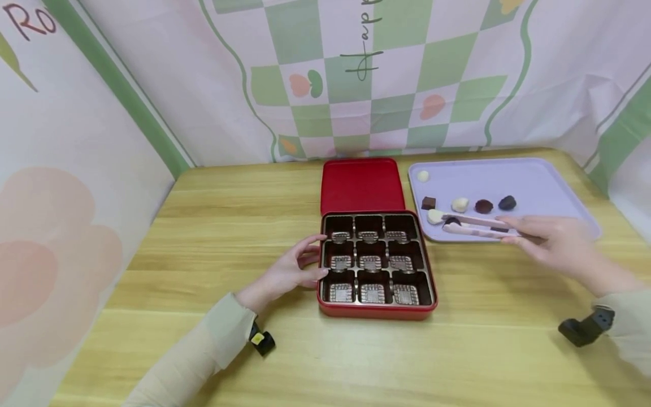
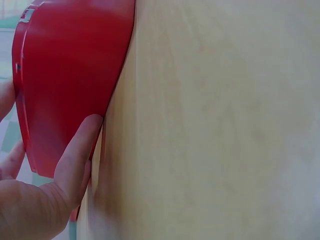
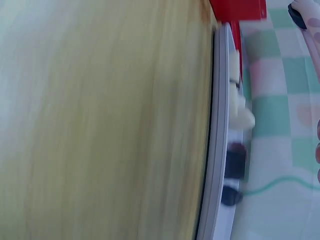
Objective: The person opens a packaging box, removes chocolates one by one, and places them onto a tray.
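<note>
A red tin box (image 1: 377, 312) with a dark nine-section insert lies in the middle of the table, its sections bare. My left hand (image 1: 287, 270) rests against the box's left side, thumb and fingers spread along wall and rim; the left wrist view shows the thumb (image 2: 77, 150) on the red wall. In my right hand (image 1: 556, 240) I hold pale pink tongs (image 1: 478, 230) over the lilac tray (image 1: 539, 181). A dark chocolate (image 1: 451, 222) sits between the tong tips, also visible in the right wrist view. Beside it lies a white chocolate (image 1: 434, 217).
Behind the box lies its red lid (image 1: 362, 185). On the tray stand a brown square chocolate (image 1: 429, 203), another white one (image 1: 460, 204), a dark red-brown one (image 1: 484, 206), a black one (image 1: 507, 203) and a small white ball (image 1: 423, 176). A patterned curtain (image 1: 351, 118) closes the back.
</note>
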The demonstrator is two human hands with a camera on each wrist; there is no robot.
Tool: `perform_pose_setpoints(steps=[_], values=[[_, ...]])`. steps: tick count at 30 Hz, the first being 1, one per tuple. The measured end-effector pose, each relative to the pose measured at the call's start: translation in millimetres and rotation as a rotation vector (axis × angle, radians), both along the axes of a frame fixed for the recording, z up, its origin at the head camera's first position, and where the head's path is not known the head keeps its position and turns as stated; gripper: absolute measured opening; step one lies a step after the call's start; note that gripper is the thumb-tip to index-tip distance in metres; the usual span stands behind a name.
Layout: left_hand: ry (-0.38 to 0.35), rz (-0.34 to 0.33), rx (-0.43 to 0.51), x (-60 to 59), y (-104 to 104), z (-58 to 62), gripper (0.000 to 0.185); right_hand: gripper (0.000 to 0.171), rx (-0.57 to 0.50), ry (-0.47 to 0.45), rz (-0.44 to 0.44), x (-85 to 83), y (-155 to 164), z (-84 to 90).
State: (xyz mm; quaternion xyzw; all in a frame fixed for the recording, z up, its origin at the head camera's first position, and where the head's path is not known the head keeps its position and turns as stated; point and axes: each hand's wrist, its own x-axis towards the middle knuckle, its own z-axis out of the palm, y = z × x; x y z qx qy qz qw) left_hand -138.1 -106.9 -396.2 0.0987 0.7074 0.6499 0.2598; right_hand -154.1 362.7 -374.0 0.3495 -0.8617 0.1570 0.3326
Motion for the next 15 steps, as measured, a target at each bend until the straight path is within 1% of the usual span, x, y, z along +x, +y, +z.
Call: perform_pose_setpoints(steps=[2, 5, 7, 8, 9, 11, 13, 15], values=[[-0.008, 0.001, 0.003, 0.2, 0.1, 0.0, 0.071, 0.054, -0.013, -0.017, -0.022, 0.1, 10.9, -0.8], [-0.007, -0.005, 0.011, 0.3, 0.3, -0.3, 0.070, 0.052, -0.012, -0.068, -0.087, 2.4, 27.7, 0.5], [-0.010, -0.007, 0.015, 0.2, 0.4, -0.5, 0.070, 0.046, -0.022, -0.105, -0.129, 3.9, 39.4, 1.1], [-0.010, -0.008, 0.016, 0.2, 0.3, -0.6, 0.070, 0.044, -0.020, -0.109, -0.154, 4.2, 44.8, 1.1], [-0.010, -0.008, 0.016, 0.3, 0.2, -0.3, 0.070, 0.038, -0.028, -0.129, -0.187, 4.7, 50.0, 1.1], [-0.008, -0.006, 0.017, 0.6, -0.2, 0.0, 0.070, 0.035, -0.044, -0.165, -0.251, 5.3, 59.7, 1.2], [-0.008, -0.004, 0.016, 0.8, -0.4, 0.5, 0.070, 0.042, -0.068, -0.229, -0.319, 6.5, 68.7, 0.4], [-0.006, -0.004, 0.012, 0.8, -0.1, 0.9, 0.070, 0.051, -0.103, -0.276, -0.357, 7.7, 76.3, -1.9]])
